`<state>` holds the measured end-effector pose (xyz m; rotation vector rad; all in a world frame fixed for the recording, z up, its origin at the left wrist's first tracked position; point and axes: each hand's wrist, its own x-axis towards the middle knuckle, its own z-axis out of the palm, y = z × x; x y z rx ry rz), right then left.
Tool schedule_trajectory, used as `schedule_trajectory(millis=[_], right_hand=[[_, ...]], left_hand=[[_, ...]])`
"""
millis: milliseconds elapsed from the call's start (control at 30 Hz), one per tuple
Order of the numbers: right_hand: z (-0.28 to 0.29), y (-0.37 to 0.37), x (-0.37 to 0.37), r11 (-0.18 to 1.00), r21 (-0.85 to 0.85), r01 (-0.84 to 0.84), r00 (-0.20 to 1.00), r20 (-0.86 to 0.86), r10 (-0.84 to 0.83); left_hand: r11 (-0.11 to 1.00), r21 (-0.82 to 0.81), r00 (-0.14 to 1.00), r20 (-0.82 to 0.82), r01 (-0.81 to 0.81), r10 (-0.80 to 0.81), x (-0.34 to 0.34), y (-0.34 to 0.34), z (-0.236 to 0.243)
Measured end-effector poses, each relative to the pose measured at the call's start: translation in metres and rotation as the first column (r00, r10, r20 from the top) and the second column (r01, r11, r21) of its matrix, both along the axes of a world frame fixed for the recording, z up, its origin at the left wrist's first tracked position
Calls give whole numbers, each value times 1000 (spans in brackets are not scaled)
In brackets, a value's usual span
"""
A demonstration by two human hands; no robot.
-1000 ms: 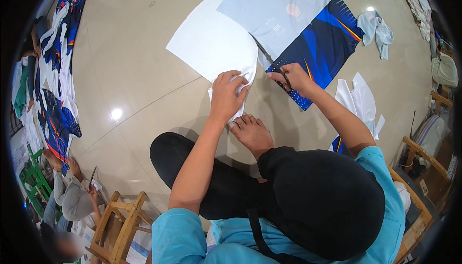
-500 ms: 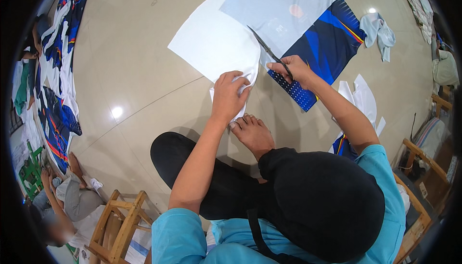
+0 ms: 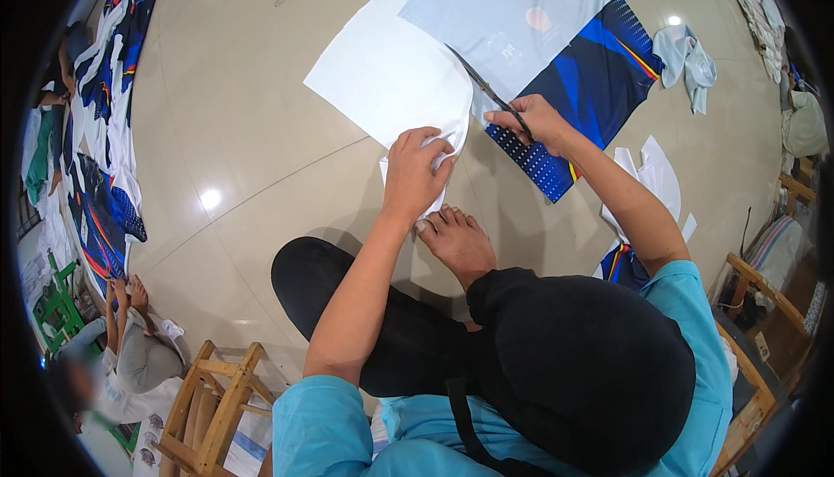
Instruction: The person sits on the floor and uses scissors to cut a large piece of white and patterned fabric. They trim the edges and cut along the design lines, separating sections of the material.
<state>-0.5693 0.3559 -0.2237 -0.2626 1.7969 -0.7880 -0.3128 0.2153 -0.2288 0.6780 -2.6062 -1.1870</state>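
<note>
— Any packages, labels, signs or screens around the hands?

— None that can be made out. No box, no bag, no screen, no wall sign.

— Nothing printed at all?

— Only a small round orange-red mark (image 3: 540, 19) on the pale grey-blue fabric panel (image 3: 512, 16), well beyond the right hand (image 3: 530, 121); too small to tell whether it is a label.

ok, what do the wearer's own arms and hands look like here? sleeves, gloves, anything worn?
Both hands are bare: no gloves, and no rings, watch or bands that can be made out on the left hand or the right hand. The forearms are uncovered too. Short turquoise sleeves end near the elbow, part of a turquoise top.
</note>
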Motion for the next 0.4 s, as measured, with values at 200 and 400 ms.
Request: schedule_trajectory(millis=[200, 400], right_hand=[[0, 1, -7, 998, -1, -66, 998, -12, 66], [0, -1, -15, 996, 2, -90, 996, 2, 90]], left_hand=[[1000, 3, 1000, 1, -2, 2, 0, 0, 0], [1000, 18, 1000, 3, -3, 3, 0, 0, -1]])
